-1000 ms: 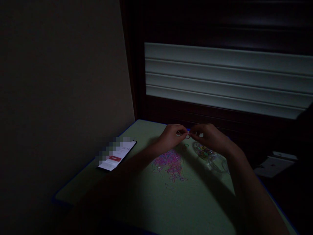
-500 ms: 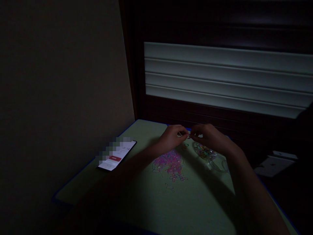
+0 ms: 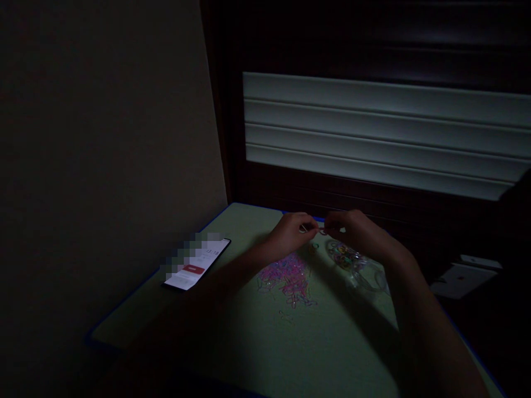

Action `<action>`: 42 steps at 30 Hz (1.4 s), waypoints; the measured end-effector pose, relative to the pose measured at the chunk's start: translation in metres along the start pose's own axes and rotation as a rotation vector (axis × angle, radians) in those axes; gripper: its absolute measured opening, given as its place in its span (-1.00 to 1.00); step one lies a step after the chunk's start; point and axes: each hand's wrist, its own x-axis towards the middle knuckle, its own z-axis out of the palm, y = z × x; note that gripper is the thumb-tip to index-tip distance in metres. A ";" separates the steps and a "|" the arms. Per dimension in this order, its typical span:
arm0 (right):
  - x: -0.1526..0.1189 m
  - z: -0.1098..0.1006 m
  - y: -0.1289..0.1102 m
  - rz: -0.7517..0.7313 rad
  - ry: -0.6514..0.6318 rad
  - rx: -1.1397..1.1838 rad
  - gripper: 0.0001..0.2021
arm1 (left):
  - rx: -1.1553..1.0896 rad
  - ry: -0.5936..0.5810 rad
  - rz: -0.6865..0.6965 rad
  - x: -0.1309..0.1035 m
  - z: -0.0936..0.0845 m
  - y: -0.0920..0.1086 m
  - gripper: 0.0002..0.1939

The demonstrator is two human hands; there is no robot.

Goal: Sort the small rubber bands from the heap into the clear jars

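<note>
My left hand [image 3: 292, 235] is closed in a pinch, with a thin pale strip [image 3: 304, 227] showing between thumb and forefinger. Facing it, my right hand [image 3: 352, 229] pinches too. A small reddish band [image 3: 322, 230] spans the narrow gap between the two sets of fingertips; its exact form is too small and dark to make out. Below the left hand lies a loose pile of pink and purple small loops [image 3: 288, 276]. Under the right hand, clear plastic packaging [image 3: 365, 276] holds multicoloured loops [image 3: 344, 254], and a few greenish loops [image 3: 314, 247] lie just left of it.
A lit phone [image 3: 197, 264] lies at the left of the pale green tabletop [image 3: 307, 348], which has a blue edge. Beyond stand a plain wall [image 3: 112, 121] and a dark panel with white slats [image 3: 365, 132]. A white box [image 3: 467, 279] is at the right.
My fingertips have drawn slightly apart, so more of the reddish band shows between them. The pile, packaging and phone stay in place.
</note>
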 end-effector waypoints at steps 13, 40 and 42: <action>-0.017 -0.021 0.020 0.144 0.053 -0.094 -0.86 | 0.006 0.001 -0.023 -0.001 -0.004 -0.005 -0.90; -0.019 -0.009 0.078 0.387 -0.127 -0.305 -0.88 | 0.005 0.040 -0.018 -0.002 -0.006 -0.006 -0.90; -0.019 -0.009 0.077 0.383 -0.134 -0.308 -0.88 | 0.009 0.037 -0.025 -0.002 -0.006 -0.006 -0.90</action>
